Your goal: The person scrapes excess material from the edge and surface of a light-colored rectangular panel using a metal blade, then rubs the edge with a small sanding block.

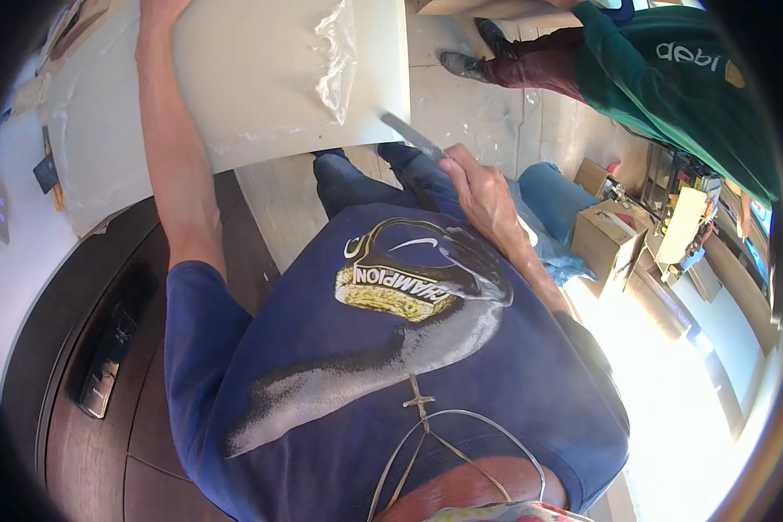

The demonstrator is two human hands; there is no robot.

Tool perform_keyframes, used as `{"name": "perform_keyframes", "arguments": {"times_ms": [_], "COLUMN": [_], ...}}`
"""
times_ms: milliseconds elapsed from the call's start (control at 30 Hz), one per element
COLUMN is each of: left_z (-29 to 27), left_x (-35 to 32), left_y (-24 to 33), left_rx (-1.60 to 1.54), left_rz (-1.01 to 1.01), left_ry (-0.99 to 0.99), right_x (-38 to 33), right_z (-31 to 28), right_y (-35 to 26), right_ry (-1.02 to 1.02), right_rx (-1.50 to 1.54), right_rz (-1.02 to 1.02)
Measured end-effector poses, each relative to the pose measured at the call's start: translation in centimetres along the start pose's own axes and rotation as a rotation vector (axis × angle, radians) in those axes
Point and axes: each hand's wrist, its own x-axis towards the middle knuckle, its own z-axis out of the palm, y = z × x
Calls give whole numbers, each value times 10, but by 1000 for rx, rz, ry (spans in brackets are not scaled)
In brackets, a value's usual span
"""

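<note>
My right hand (483, 191) is closed around the near end of a long, flat grey file (418, 137). The file's tip points up and left, close to the near right corner of a large white panel (235, 87). Whether the tip touches the panel's edge, I cannot tell. Stretched out over the panel, my left arm reaches to the top of the view. My left hand (161, 10) is cut off there, and its fingers are out of sight. A crumpled strip of clear plastic film (336, 65) lies on the panel near its right edge.
At the upper right stands a person in a green top (661, 83). Cardboard boxes (607, 237) and a blue plastic-wrapped bundle (552, 200) are on the floor at right. A tool with dark head and yellow handle (49, 172) lies at left. Dark wooden furniture (148, 418) stands beside me.
</note>
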Motion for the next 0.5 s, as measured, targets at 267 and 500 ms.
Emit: {"name": "perform_keyframes", "arguments": {"times_ms": [267, 500], "left_z": [-4, -2], "left_x": [-3, -2], "left_y": [10, -2], "left_rx": [-3, -1], "left_rz": [-52, 15], "left_ry": [-30, -2], "right_x": [7, 21], "right_z": [5, 5], "right_y": [-6, -9], "right_ry": [25, 56], "right_rx": [-20, -46], "right_rz": [-52, -73]}}
